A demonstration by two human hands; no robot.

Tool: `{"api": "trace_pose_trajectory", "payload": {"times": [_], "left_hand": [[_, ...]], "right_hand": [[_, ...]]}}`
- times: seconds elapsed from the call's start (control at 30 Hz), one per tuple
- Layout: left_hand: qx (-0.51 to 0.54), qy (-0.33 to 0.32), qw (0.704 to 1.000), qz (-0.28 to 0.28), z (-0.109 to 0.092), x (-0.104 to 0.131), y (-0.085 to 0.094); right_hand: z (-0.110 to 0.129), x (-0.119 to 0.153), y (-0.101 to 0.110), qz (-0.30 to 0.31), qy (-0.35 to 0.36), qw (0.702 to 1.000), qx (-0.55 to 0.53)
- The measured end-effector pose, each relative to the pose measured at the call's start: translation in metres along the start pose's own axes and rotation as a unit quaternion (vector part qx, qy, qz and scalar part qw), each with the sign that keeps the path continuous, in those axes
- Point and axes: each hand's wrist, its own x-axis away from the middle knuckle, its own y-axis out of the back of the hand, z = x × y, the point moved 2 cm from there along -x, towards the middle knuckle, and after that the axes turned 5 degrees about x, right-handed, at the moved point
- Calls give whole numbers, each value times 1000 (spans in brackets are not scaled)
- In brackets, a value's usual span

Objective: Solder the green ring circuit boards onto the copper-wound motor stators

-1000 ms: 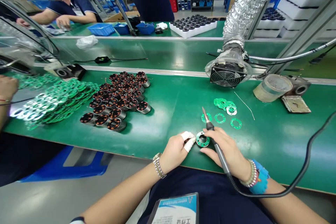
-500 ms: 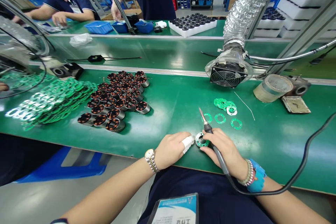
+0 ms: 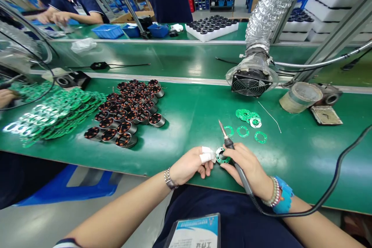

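My right hand (image 3: 248, 164) is closed round a soldering iron (image 3: 242, 176), its tip pointing up and away over the table. The thumb and fingertips of that same hand also touch the right side of a round part topped by a green ring-shaped circuit board (image 3: 220, 159). My left hand (image 3: 192, 163), white tape on its fingers, pinches the left edge of this part; its lower fingers are curled. What lies under the board is mostly hidden. Just beyond the iron's tip are loose green ring boards (image 3: 243, 131) and a small pile of them (image 3: 244, 114).
Left of my hands stand several copper-wound motor stators (image 3: 126, 114), with stacked green board panels (image 3: 62, 112) farther left. A fan with a foil duct (image 3: 250, 81) hangs ahead. A round tub (image 3: 300, 97) stands right. The iron's cable (image 3: 331, 190) crosses my right forearm. Co-workers sit and stand opposite.
My left hand has rolled over, so more taped fingers and the curled lower fingers show. The right hand with the soldering iron has barely moved. Co-workers' hands opposite have shifted.
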Motion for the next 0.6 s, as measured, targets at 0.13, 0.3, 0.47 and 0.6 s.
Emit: {"api": "trace_pose_trajectory", "payload": {"times": [0.13,0.3,0.47,0.6], "left_hand": [[-105,-82,991,3,-2,4,11],[-97,-91,991,-1,-4,-4,10],[-74,-84,994,-19,-4,-8,2],[-16,-115,991,-60,3,-7,-10]], "right_hand": [[0,0,-1,5,-2,1000,-5],[0,0,-1,6,1,1000,-5],[0,-1,-2,12,0,1000,-3],[0,0,-3,15,1,1000,-3]]}}
